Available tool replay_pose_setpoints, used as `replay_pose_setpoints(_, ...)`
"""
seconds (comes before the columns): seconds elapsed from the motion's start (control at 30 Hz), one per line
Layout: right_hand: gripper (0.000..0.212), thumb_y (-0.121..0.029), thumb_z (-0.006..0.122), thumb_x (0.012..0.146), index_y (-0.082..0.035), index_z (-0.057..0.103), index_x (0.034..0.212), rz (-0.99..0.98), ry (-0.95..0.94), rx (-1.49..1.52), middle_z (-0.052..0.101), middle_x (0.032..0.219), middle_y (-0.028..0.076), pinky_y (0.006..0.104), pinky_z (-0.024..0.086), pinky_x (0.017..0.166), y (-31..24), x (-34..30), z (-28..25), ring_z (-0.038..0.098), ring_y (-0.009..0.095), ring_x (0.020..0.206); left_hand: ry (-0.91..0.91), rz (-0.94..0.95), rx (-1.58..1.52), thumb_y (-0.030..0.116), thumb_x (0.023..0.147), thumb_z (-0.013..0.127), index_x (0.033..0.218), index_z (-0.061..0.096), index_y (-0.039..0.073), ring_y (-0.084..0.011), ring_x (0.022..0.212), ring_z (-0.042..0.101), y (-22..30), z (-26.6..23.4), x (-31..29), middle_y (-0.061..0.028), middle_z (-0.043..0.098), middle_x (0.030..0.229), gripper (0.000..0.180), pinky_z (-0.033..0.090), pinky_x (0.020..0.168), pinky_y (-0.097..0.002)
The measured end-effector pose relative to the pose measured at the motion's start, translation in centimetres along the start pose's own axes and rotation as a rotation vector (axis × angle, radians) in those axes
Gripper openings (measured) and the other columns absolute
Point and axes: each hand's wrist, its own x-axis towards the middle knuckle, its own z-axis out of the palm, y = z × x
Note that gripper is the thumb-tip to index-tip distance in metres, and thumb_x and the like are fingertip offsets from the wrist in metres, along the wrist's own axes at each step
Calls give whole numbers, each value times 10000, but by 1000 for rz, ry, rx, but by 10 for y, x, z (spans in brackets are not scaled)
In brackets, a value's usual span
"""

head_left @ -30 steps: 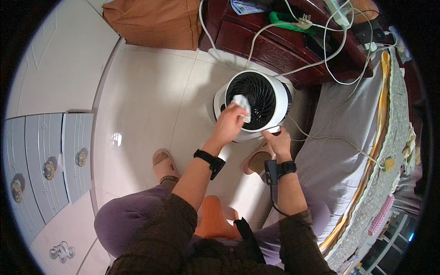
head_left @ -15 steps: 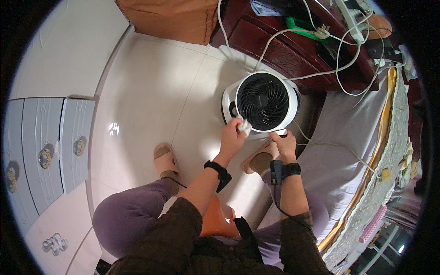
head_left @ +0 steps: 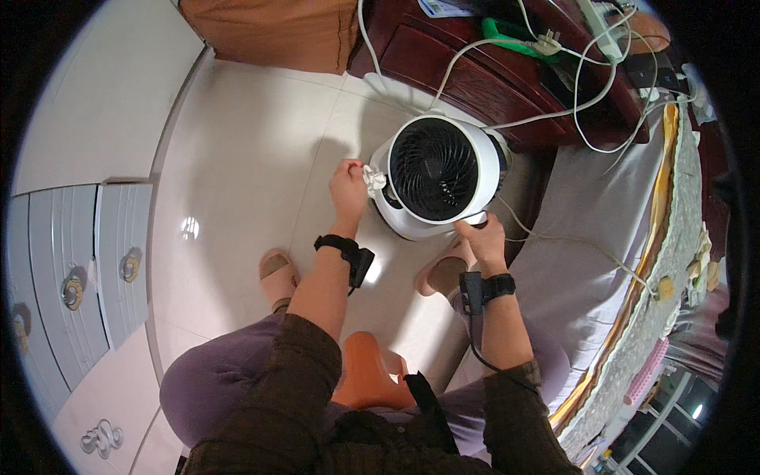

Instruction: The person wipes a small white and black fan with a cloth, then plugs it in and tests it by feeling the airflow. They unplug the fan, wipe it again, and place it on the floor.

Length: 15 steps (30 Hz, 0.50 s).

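A white round fan (head_left: 486, 176) with a black spiral grille stands on the floor in front of me, its face tilted up. My left hand (head_left: 347, 194) is at the fan's left side, closed on a crumpled white tissue or cloth (head_left: 374, 181); the wad is beside the fan's left edge. At the fan's near right edge, my right hand (head_left: 484, 237) grips the white housing between thumb and fingers. Part of its fingers is hidden behind the housing. Black straps with small boxes circle both wrists.
A dark red wooden cabinet (head_left: 443, 71) stands behind the fan, with white cables (head_left: 546, 120) running over it. To the right is a bed with a pale sheet (head_left: 582, 229). Grey drawers (head_left: 123, 305) are at left. An orange stool (head_left: 366, 372) shows between my legs.
My left hand has moved left with the white wad, from the fan's near edge to its left side. The fan's face has turned a little; my right hand stays at its near right edge.
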Motion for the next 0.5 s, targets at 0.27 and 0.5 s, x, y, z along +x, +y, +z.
replay_pose_setpoints(0.27, 790, -463, 844, 672, 79, 633, 1207, -31, 25, -146, 709, 1116, 273, 421, 535, 946, -1, 0, 2, 690, 391, 1081, -197, -79, 128, 255, 899, 687, 1002, 724, 40, -295, 715, 682, -15, -15, -19, -136, 707, 789, 241, 539, 697, -407)
replay_pose_setpoints(0.5, 803, -468, 847, 674, 94, 626, 1204, -38, 16, -109, 722, 1077, 252, 406, 550, 909, -2, 0, 0, 715, 362, 1004, -472, 137, 239, 256, 819, 760, 1099, 737, 132, -290, 803, 658, 7, -16, -24, -111, 651, 860, 306, 538, 753, -407)
